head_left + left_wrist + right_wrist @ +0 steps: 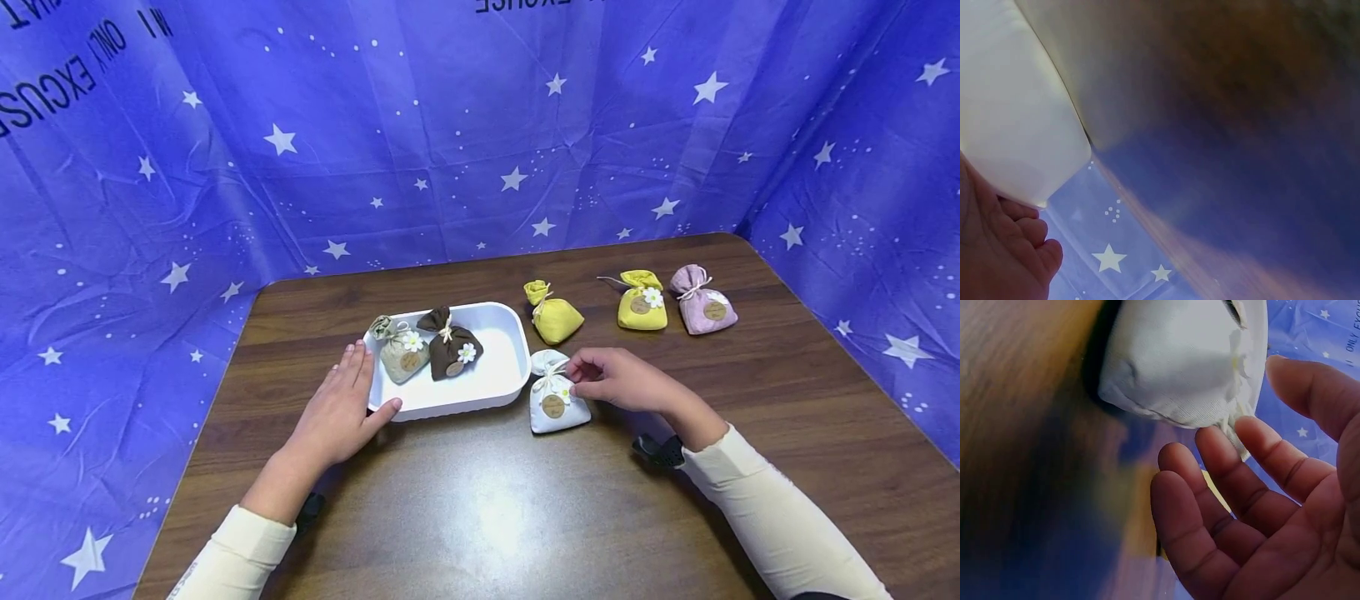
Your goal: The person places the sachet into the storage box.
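Note:
My left hand [341,408] rests against the left end of a white tray [517,350], fingers straight along its outside and thumb at the front rim. The left wrist view shows its fingers [1032,234] beside the tray wall. Inside the tray lie a beige-green sachet [397,362] and a dark brown sachet [442,358], each with a white flower. Right of the tray is a white drawstring sachet [551,412] with a round tag. My right hand [618,379] is at its right side, thumb and fingers apart; in the right wrist view the fingertips [1216,444] are close to the white cloth [1172,362], contact unclear.
Behind the white sachet lies a yellow sachet [558,321]. Farther right are another yellow sachet [642,317] with a flower and a pink sachet [701,312]. A blue star-patterned curtain [450,150] borders the wooden table [420,500] at the back and sides.

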`<action>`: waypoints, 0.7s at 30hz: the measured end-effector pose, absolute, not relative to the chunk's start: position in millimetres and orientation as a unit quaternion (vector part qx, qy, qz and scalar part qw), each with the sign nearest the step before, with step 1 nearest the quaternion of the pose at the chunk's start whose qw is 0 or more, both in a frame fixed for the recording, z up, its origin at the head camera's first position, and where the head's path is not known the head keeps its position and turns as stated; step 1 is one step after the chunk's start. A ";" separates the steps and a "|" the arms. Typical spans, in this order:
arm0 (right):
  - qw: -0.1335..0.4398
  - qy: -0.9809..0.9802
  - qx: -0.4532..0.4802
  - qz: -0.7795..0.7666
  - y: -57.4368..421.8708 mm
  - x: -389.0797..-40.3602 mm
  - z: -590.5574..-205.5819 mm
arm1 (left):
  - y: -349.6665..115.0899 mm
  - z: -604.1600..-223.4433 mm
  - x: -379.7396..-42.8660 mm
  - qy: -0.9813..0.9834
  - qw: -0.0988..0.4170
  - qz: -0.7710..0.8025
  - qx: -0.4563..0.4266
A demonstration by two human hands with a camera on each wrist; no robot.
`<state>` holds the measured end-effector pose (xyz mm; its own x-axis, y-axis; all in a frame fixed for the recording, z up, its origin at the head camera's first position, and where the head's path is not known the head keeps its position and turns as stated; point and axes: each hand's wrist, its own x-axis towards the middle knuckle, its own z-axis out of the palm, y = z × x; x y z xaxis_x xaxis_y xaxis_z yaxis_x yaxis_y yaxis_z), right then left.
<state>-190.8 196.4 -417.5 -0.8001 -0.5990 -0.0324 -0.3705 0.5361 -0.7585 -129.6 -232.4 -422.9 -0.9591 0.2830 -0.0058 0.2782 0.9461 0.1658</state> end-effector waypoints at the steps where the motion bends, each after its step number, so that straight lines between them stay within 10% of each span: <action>1: 0.147 0.864 -0.280 -0.391 195.9 -190.5 -418.4 | -232.5 -422.9 -129.9 0.986 0.014 0.082 0.143; 21: 0.158 0.867 -0.278 -0.381 187.4 -192.1 -422.3 | -232.2 -421.7 -129.7 0.986 0.015 0.084 0.142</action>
<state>-192.1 187.4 -422.3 -0.7950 -0.6034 -0.0619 -0.3627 0.5546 -0.7489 -129.7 -232.2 -421.7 -0.9595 0.2817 -0.0059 0.2766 0.9458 0.1702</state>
